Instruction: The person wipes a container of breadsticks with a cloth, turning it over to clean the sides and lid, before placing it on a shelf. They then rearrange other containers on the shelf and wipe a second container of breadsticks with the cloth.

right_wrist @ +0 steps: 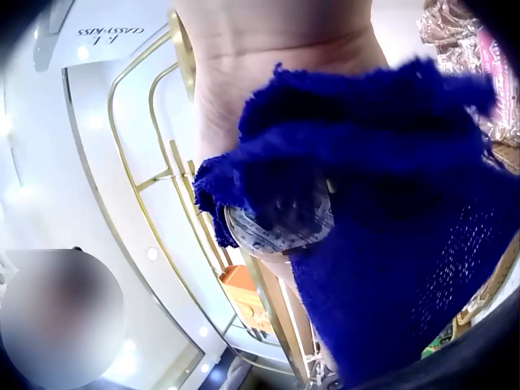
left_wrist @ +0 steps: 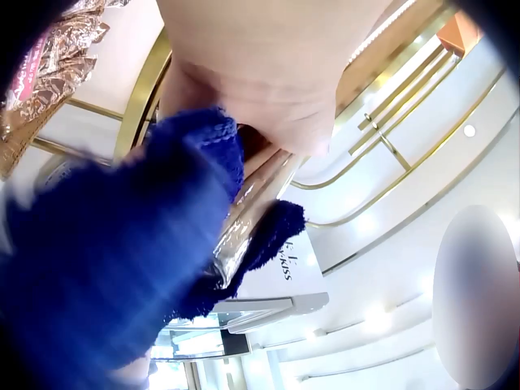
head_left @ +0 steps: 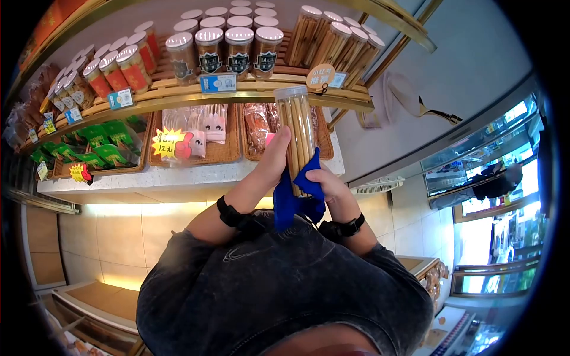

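A clear plastic jar [head_left: 298,133] with a pale lid, filled with long tan sticks, is held tilted in front of the chest. My left hand [head_left: 274,157] grips it from the left side, thumb along its wall. On the other side my right hand [head_left: 331,184] holds a blue cloth [head_left: 289,207] against the jar's lower part. In the left wrist view the cloth [left_wrist: 122,252] hangs loosely and hides much of the jar [left_wrist: 246,207]. The jar's base [right_wrist: 280,231] shows between folds of the cloth [right_wrist: 398,219] in the right wrist view.
Ahead, a gold-edged shelf [head_left: 279,98] bears rows of lidded jars [head_left: 209,52] and more stick-filled jars [head_left: 332,44]. Below it, wicker baskets [head_left: 228,157] of packaged snacks stand on a white counter [head_left: 202,179]. Glass display cases [head_left: 475,178] stand at the right.
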A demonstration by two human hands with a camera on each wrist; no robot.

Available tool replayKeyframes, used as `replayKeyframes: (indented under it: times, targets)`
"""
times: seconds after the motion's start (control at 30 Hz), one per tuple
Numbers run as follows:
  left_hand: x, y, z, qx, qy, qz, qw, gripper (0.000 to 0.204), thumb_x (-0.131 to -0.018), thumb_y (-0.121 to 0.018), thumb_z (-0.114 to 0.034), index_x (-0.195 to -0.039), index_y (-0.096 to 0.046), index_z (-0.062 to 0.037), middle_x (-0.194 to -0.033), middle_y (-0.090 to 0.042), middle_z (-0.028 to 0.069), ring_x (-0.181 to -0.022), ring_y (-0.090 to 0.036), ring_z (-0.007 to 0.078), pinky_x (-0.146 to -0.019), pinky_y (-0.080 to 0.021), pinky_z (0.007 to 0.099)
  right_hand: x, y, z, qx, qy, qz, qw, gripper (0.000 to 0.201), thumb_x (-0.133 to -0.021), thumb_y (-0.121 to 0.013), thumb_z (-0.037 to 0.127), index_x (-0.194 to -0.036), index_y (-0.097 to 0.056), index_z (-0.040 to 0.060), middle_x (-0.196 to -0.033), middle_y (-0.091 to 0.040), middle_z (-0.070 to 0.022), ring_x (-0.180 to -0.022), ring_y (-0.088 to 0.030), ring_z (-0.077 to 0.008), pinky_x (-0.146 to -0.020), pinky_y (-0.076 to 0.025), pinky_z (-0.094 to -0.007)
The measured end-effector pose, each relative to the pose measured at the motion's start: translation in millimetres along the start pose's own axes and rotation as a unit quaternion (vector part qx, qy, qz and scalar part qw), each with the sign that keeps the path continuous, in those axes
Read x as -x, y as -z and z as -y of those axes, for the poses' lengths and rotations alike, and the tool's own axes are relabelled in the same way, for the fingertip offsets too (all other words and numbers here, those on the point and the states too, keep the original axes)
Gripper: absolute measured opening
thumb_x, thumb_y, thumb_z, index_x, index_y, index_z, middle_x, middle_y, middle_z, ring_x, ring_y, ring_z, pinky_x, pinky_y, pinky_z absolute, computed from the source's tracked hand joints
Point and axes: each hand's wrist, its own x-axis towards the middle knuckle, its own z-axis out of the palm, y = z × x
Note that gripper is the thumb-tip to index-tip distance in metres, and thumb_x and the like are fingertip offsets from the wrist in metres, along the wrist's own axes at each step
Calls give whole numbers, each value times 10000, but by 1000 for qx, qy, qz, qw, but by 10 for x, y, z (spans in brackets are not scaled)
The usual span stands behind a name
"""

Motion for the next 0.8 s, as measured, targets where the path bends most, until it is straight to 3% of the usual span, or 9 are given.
replayKeyframes:
  times: [0.13,0.2,0.23,0.27,0.4,0.47,0.53,0.63,0.8]
  targets:
    - [8,-21,-74,-81,3,-88,993,674,-979,-184,-551,-1204,-525,-14,-1063,-623,102,-937,-610,162,-854,-492,298,-57,-275,39,72,-15,-67,995,477,-802,-677,215,-1170,-500,-30,-935,-621,-87,-815,-613,-158,-718,-508,-278]
    - [28,-64,-80,-99,-31,-99,990,666,-985,-178,-535,-1229,-514,-14,-1063,-624,95,-933,-610,166,-853,-493,301,-93,-420,65,261,106,-179,943,545,-790,-708,235,-1196,-457,-30,-951,-613,-92,-788,-605,-148,-705,-503,-274]
    - [17,-55,-26,-53,-32,-99,993,628,-994,-195,-507,-1253,-491,-17,-1094,-616,92,-944,-608,171,-851,-495,299,-117,-403,66,297,92,-205,928,600,-779,-723,219,-1223,-412,-38,-952,-598,-109,-789,-590,-160,-708,-492,-290]
    - [9,-36,8,-51,-29,-102,993,628,-994,-195,-507,-1253,-491,-17,-1094,-616,92,-944,-608,171,-851,-495,299,-142,-426,71,296,88,-206,928,600,-779,-723,219,-1223,-412,-38,-952,-598,-109,-789,-590,-160,-708,-492,-290]
    - [4,-26,75,-51,-11,-66,996,499,-1028,-221,-349,-1355,-359,2,-1293,-475,125,-1169,-462,168,-1016,-350,291,-394,-367,20,392,275,-344,808,576,-803,-691,224,-1188,-390,-80,-1013,-522,-172,-894,-545,-237,-790,-451,-338]
    - [17,-70,25,-143,-72,-56,985,475,-1031,-246,-294,-1396,-294,6,-1320,-446,134,-1197,-436,176,-1027,-335,291,-477,-343,92,410,302,-358,783,555,-825,-671,228,-1190,-390,-81,-1015,-528,-171,-897,-546,-241,-790,-450,-335]
    - [65,-64,5,-74,-38,-53,995,477,-1028,-289,-263,-1419,-255,7,-1333,-434,135,-1206,-429,177,-1027,-325,282,-507,-419,229,387,300,-359,794,529,-836,-660,230,-1185,-402,-73,-1009,-536,-165,-891,-548,-234,-788,-449,-330]
    - [18,30,-6,-243,-38,-12,969,520,-1016,-364,-271,-1438,-222,-2,-1398,-383,121,-1259,-381,173,-1043,-288,270,-546,-461,428,291,311,-347,836,370,-921,-558,244,-1146,-469,-35,-976,-571,-114,-860,-553,-173,-774,-450,-303]
    - [80,-18,-8,-236,-49,18,970,558,-1020,-329,-325,-1460,-178,-17,-1443,-329,125,-1307,-328,170,-1066,-269,283,-519,-559,628,220,334,-311,862,350,-961,-484,231,-1200,-453,-24,-1047,-563,-102,-886,-544,-137,-779,-455,-291]
